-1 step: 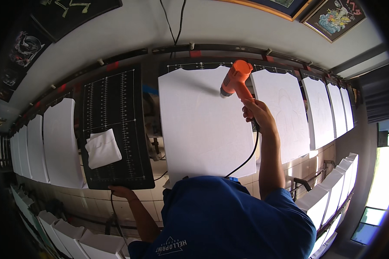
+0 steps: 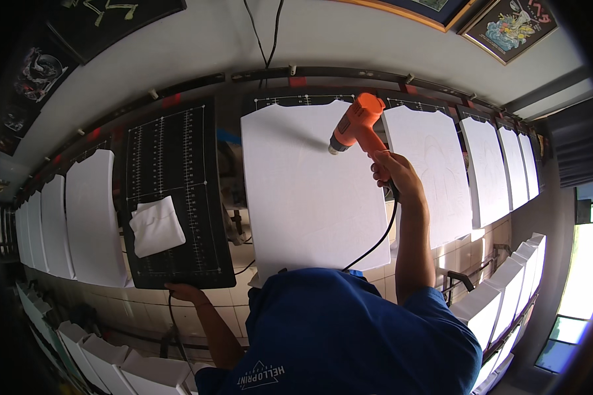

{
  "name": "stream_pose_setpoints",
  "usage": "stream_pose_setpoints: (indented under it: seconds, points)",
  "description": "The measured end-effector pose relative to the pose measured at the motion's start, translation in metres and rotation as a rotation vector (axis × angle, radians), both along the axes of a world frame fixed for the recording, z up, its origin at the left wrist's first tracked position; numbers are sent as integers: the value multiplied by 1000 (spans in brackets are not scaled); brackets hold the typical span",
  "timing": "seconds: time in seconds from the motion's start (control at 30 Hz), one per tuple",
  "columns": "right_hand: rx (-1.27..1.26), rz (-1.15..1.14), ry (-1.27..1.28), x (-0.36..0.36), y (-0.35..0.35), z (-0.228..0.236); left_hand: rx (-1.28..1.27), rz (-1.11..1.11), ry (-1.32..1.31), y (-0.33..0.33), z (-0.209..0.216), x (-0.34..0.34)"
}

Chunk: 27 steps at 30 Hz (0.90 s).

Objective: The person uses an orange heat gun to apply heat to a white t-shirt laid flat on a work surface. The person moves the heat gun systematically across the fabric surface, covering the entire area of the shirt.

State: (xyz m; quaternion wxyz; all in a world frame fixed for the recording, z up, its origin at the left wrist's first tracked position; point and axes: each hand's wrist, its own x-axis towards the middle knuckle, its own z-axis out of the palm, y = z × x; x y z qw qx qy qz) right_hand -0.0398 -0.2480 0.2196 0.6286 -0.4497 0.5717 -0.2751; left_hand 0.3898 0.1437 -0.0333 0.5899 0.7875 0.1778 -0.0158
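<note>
My right hand (image 2: 394,172) is raised and grips an orange heat gun (image 2: 357,125) by its handle. The nozzle points down-left at a white fabric-covered board (image 2: 310,197) in the middle. The gun's black cord (image 2: 382,237) hangs down toward my blue shirt. My left hand (image 2: 183,291) holds the lower edge of a black board with white ruler markings (image 2: 171,164) to the left. A folded white cloth (image 2: 155,226) lies on that black board.
More white-covered boards line up on the left (image 2: 92,217) and on the right (image 2: 435,171). Stacked white pieces sit at lower left (image 2: 145,372) and lower right (image 2: 507,289). Framed pictures (image 2: 510,23) hang above, and a bright window (image 2: 583,276) is at right.
</note>
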Motion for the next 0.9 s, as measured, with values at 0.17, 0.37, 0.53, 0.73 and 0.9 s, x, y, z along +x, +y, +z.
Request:
stream_pose_setpoints:
  seconds: [0.17,0.37,0.53,0.73,0.9]
  points:
    - [-168,10,116,-3,4,-19,-1,15,-38,-3,-3,3]
    - [-70,-71,83,-17,10,-9,22,32,-18,-1,-6,4]
    - [-38,-27,64,-25,19,-7,10,2,-38,3,-11,7]
    - [-70,-16,138,-19,40,-8,37,8,-55,-2,-6,2]
    - [-65,-20,179,-24,54,0,49,6,-43,0,-9,5]
